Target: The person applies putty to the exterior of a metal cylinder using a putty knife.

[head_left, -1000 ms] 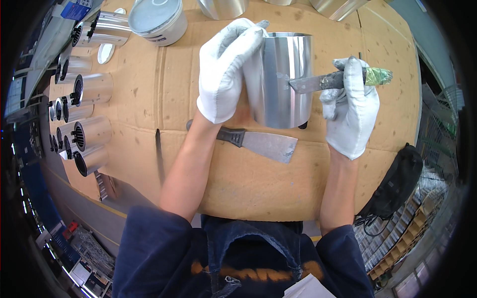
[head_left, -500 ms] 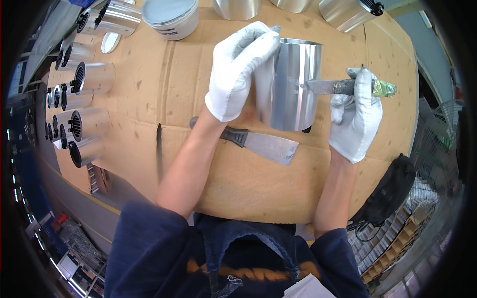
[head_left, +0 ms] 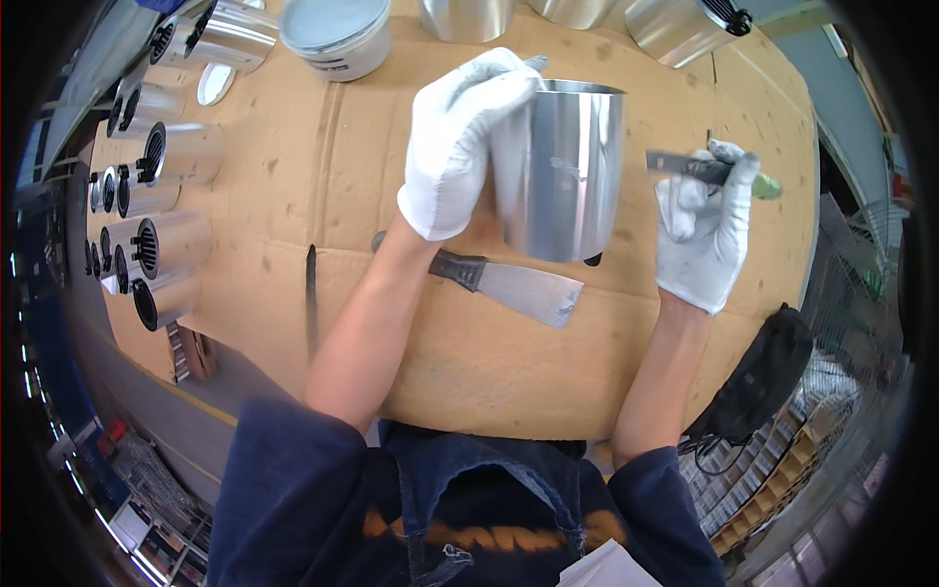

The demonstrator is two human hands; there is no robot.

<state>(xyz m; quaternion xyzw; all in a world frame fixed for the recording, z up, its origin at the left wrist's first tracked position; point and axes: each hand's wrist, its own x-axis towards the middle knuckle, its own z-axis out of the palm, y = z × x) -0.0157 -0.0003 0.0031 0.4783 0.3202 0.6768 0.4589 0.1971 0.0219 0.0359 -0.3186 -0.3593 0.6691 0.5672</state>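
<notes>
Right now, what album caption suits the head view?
Left hand grips a metal cylinder; right hand holds a scraper apart from it.

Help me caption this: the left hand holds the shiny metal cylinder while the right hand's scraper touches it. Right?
Not quite: the head view shows the scraper in the right hand apart from the metal cylinder, which the left hand holds.

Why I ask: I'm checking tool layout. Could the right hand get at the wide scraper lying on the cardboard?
Probably yes: the wide scraper lies with its blade uncovered. But the right hand holds a narrower scraper, and the left forearm hides part of the handle.
</notes>
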